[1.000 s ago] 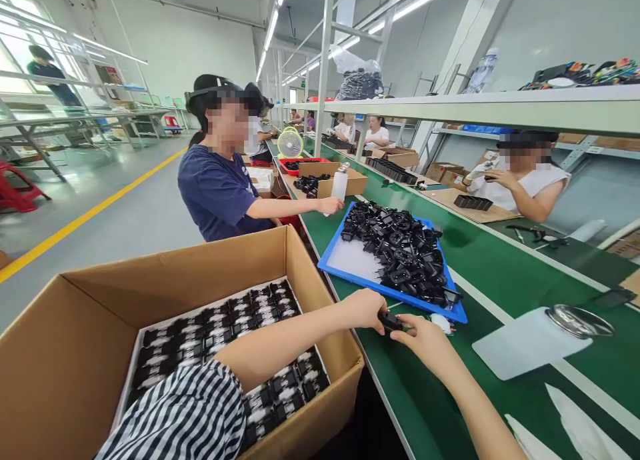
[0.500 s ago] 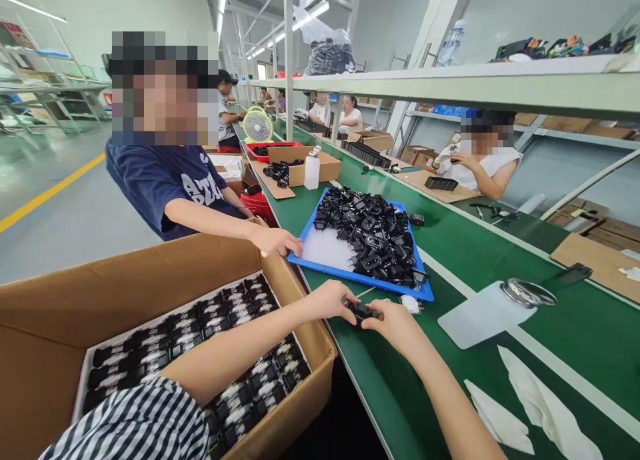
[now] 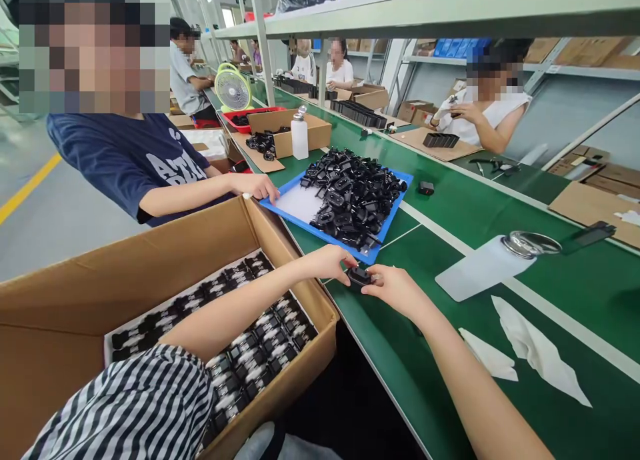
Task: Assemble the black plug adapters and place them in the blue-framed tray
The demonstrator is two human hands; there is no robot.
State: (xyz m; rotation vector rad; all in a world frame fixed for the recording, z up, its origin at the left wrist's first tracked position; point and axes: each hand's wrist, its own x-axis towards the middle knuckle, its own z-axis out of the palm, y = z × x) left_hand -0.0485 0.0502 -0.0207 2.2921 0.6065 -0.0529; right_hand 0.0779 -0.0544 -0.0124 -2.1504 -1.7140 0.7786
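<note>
Both of my hands pinch one small black plug adapter [image 3: 359,276] just above the green belt [image 3: 450,207]. My left hand [image 3: 327,262] grips its left end and my right hand [image 3: 393,291] grips its right end. Just beyond them lies a blue tray [image 3: 285,215] heaped with black adapters [image 3: 350,193]. A co-worker's hand [image 3: 260,185] rests on the tray's left corner. To my left stands a cardboard box [image 3: 150,260] with rows of packed black adapters [image 3: 260,340].
A white bottle with a metal cap [image 3: 493,267] lies on the belt at right. White cloths [image 3: 535,350] lie near it. Further along stand a white bottle [image 3: 299,135], cardboard boxes and a small fan [image 3: 233,88]. Other people sit along both sides.
My view has swung down and to the right, so the tray and box appear shifted. The co-worker's hand stays at the tray's corner. My hands keep hold of the adapter.
</note>
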